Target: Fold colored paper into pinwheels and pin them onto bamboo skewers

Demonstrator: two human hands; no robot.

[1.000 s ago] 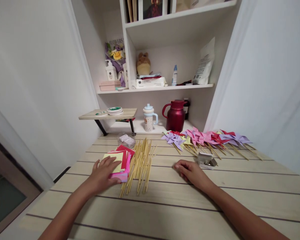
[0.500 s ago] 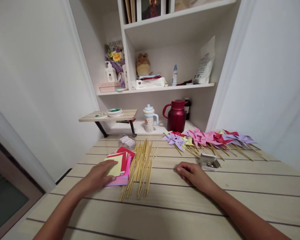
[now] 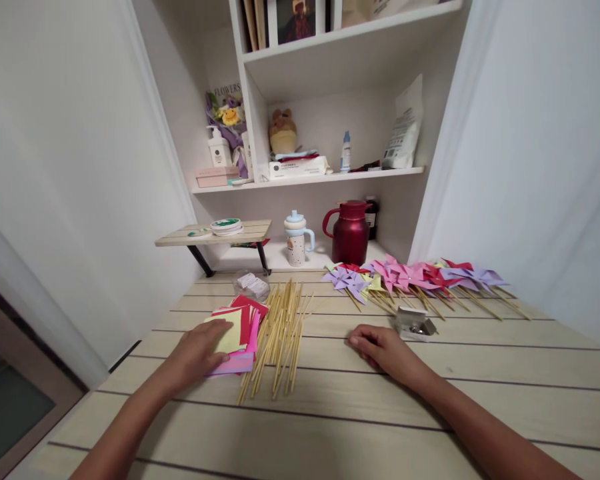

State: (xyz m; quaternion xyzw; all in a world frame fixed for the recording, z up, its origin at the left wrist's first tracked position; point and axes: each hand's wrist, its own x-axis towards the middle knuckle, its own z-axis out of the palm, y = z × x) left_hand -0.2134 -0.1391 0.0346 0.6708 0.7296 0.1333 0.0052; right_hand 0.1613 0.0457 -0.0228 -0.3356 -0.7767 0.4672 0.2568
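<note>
Head view: the person's left hand (image 3: 196,352) lies flat on a stack of coloured paper squares (image 3: 240,327) at about eight o'clock on the table (image 3: 330,427), fingers spread over the yellow top sheet, the grip open and pressing rather than pinching. Just beside the stack, toward three o'clock from it, lies a loose bundle of bamboo skewers (image 3: 279,332), touching the paper's edge. The right hand (image 3: 383,348) rests on bare wood near the centre, fingers loosely curled with nothing between them; its grip is open and holds nothing. Just past it toward one o'clock sits a small open box of metal pins (image 3: 414,323), and farther toward one o'clock a row of finished paper pinwheels (image 3: 415,275) lies on its sticks.

The sheets are fanned and uneven, so a sliding palm could drag several at once instead of one, or push the lower sheets under the skewers. The skewers lie loose and could roll or scatter if the paper shoves into them. The pin box is close to the right hand's knuckles; a careless sweep could tip it and spill pins. A red jug (image 3: 351,232) and a lidded cup (image 3: 297,239) stand at twelve o'clock, well apart from both hands.
</note>
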